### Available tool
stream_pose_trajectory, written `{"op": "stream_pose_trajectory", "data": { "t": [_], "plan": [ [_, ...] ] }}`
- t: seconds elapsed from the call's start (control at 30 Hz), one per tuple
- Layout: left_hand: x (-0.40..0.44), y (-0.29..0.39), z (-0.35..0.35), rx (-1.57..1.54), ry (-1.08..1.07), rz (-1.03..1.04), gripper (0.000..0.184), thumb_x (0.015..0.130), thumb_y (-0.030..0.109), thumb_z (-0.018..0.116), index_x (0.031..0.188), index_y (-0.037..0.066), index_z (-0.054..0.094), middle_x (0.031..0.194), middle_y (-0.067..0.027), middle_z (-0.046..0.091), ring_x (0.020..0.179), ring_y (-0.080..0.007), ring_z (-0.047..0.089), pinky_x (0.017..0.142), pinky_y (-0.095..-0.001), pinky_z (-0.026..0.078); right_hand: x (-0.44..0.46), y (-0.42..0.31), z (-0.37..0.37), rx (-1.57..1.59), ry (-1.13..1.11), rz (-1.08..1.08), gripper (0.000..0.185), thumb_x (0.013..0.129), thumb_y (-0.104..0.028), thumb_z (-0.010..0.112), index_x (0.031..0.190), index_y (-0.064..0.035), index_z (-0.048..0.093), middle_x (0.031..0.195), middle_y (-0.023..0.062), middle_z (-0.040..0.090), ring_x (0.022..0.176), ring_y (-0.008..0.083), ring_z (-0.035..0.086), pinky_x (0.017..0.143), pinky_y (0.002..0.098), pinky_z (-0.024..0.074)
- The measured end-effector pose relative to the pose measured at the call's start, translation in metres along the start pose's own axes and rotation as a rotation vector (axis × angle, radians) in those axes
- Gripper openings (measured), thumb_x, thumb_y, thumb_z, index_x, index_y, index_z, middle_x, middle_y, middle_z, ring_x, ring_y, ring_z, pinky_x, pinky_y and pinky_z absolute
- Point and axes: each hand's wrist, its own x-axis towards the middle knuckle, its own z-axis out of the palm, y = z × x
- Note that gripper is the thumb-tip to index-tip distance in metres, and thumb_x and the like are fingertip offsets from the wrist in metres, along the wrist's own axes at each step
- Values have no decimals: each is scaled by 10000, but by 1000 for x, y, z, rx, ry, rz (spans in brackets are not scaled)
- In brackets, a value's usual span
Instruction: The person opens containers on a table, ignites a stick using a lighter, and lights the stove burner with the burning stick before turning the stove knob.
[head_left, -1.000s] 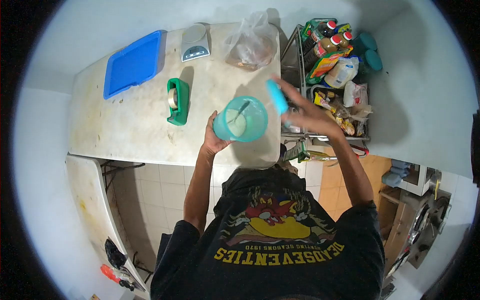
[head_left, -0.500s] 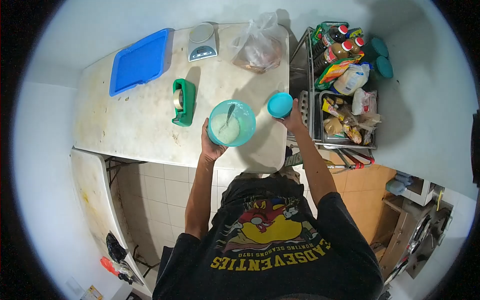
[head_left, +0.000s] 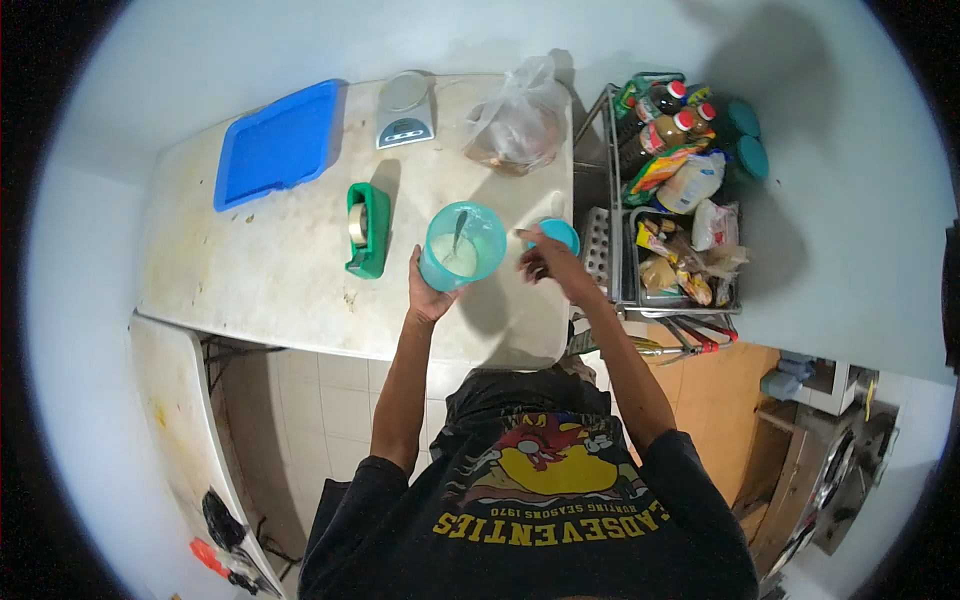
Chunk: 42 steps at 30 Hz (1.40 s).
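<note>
My left hand point(head_left: 432, 292) is closed around the side of a translucent turquoise tub point(head_left: 487, 225), held above the table's front half. Inside the tub lie a white grainy substance point(head_left: 457, 262) and a spoon point(head_left: 460, 225) leaning on the wall. At the table's right edge rests a round turquoise lid point(head_left: 562, 233). My right hand point(head_left: 547, 262) is just left of and partly over the lid, covering some of it. Its fingers are apart, with the index finger stretched out, and nothing shows between them.
On the white table point(head_left: 300, 260) stand a green tape dispenser point(head_left: 372, 230), a kitchen scale point(head_left: 405, 112), a blue tray point(head_left: 277, 145) and a clear plastic bag point(head_left: 515, 125) with brownish contents. A metal rack point(head_left: 618, 250) with bottles and packets borders the table's right side.
My right hand has let go of the lid, now on the table's right edge, and moved left toward the tub. The tub stays in my left hand; the view has tilted slightly.
</note>
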Motion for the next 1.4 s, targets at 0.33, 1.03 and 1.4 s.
{"op": "stream_pose_trajectory", "data": {
  "t": [0.33,1.03,1.4],
  "plan": [
    [43,19,-14,275,113,107,663,949,583,294,1459,159,275,1485,-109,297,1345,-330,310,1075,-505,281,34,-22,56,-310,97,-158,342,984,-281,393,987,25,546,697,94,615,501,155,578,489,274,484],
    [7,19,44,584,399,504,676,943,545,368,1472,147,231,1528,-106,209,1389,-312,232,1112,-488,220,-8,-51,-28,-233,211,-315,485,962,-397,492,1222,8,550,824,80,637,660,132,603,582,272,517],
    [17,-68,90,435,677,600,546,929,447,444,1383,153,375,1307,-53,439,1224,-210,404,1057,-384,296,-108,-86,-274,-207,743,-432,475,961,-412,498,1195,-6,571,770,61,626,610,99,581,546,241,476]
  ]
}}
